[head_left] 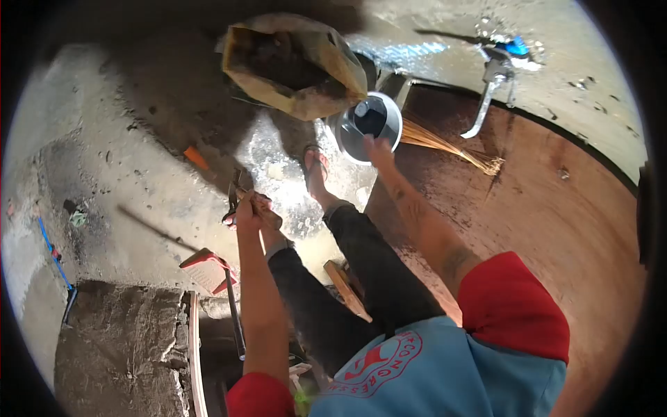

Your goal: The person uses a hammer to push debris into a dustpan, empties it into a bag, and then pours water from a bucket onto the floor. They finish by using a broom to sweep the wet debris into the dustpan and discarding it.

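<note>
My left hand (249, 210) is closed around a dark, elongated tool (238, 182) above the floor; the tool's exact kind is hard to make out. On the right, my right hand (379, 151) is at the near rim of a round white bucket (394, 118). Its fingers reach over the rim, and what they hold is too small to tell. Inside the bucket is something dark, with a small round grey shape near the far side. A large open sack (340, 66) stands just behind the bucket.
A bundle of thin sticks (451, 146) lies right of the bucket on a reddish-brown board (528, 201). A faucet (495, 73) is at the upper right. A red dustpan (208, 267) and an orange piece (196, 158) lie at left. My sandalled feet are on the floor.
</note>
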### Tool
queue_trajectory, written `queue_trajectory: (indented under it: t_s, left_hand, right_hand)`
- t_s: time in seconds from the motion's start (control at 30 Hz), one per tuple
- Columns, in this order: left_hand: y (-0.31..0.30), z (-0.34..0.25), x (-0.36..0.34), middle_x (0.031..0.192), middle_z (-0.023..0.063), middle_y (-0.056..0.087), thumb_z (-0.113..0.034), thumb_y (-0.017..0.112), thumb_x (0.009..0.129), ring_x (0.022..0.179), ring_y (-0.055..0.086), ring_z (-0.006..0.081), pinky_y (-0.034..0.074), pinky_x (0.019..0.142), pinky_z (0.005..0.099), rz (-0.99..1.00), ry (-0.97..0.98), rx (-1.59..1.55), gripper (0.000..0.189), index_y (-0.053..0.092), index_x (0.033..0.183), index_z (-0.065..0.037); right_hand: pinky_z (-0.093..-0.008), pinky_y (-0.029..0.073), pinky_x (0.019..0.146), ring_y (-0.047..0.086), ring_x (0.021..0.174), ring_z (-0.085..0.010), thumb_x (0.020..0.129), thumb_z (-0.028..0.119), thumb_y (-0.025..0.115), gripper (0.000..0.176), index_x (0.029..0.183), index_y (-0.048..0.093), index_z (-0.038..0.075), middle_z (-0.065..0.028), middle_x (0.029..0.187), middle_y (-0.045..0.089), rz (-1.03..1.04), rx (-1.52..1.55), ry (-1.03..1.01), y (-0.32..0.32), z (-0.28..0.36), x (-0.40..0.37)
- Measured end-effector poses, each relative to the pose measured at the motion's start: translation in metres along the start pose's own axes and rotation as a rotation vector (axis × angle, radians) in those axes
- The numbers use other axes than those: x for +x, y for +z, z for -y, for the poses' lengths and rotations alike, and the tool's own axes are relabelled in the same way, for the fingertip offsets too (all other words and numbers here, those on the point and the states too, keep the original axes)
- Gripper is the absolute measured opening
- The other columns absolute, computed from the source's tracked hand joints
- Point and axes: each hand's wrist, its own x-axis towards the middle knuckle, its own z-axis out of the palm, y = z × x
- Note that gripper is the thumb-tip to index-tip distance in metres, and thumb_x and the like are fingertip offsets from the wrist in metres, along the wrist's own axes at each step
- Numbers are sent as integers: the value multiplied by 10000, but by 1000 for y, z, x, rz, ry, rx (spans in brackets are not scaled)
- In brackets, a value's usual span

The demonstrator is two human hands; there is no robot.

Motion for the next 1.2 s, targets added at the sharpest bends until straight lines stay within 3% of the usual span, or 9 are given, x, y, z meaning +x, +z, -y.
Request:
queue_trajectory:
  t_s: [0.07,0.13,0.23,0.3,0.4,0.53,0.7,1.03,1.2]
  left_hand:
    - [-23,20,43,592,65,494,-168,502,891,540,518,192,427,487,317,31,-35,69,211,465,702,-83]
    - [-11,42,58,600,60,491,-177,507,896,527,508,187,424,486,312,-13,-65,69,206,464,716,-85]
    - [43,61,63,601,22,456,-178,513,904,455,427,136,378,417,253,-110,-146,-60,211,439,722,-99]
    - [26,61,90,601,12,457,-168,513,899,448,430,112,390,406,240,201,-346,-109,192,449,735,-91]
    - [63,68,96,617,13,467,-155,505,898,483,463,103,411,425,239,44,-368,154,165,451,766,-72]
    - [88,84,115,667,43,522,-102,552,865,521,536,115,504,469,257,17,-304,157,113,453,852,-47]
    - [93,93,158,629,30,526,-112,527,856,501,523,110,472,452,244,88,-366,315,81,526,813,-42]
    - [34,175,228,592,50,500,-214,495,835,443,468,132,397,392,271,-514,253,1085,139,523,805,-81]
    - [39,182,220,558,42,467,-314,442,865,403,412,126,334,363,260,-235,-35,863,252,542,872,-83]
  right_hand:
    - [-446,403,925,512,1084,-382,693,646,592,832,1136,535,-56,-261,1081,563,-190,-204,210,-1,-19,49]
    - [-444,413,911,502,1111,-357,721,614,595,794,1147,529,-53,-234,1097,559,229,-58,306,2,-36,79]
    - [-429,487,725,614,828,-350,811,359,585,475,1069,538,-37,-209,912,623,448,172,52,35,-80,112]
    - [-445,504,676,635,785,-373,859,272,535,338,1029,533,-20,-230,840,634,315,-64,-97,10,-72,99]
    - [-495,486,649,611,754,-413,870,162,421,273,1116,446,46,-225,839,624,78,-487,-261,-18,-64,88]
    - [-491,500,641,632,749,-380,862,71,406,474,1320,308,-4,-202,866,612,-110,-662,-464,10,-64,96]
    - [-499,489,642,622,738,-402,866,195,460,594,1398,234,58,-227,835,636,287,-451,-294,27,-58,99]
    - [-420,429,436,561,482,-319,890,210,477,593,1420,222,135,-133,616,591,128,-432,-479,-72,-51,-21]
    - [-417,449,522,585,622,-317,828,82,523,698,1434,181,133,-141,769,596,125,-225,-432,-84,-36,-87]
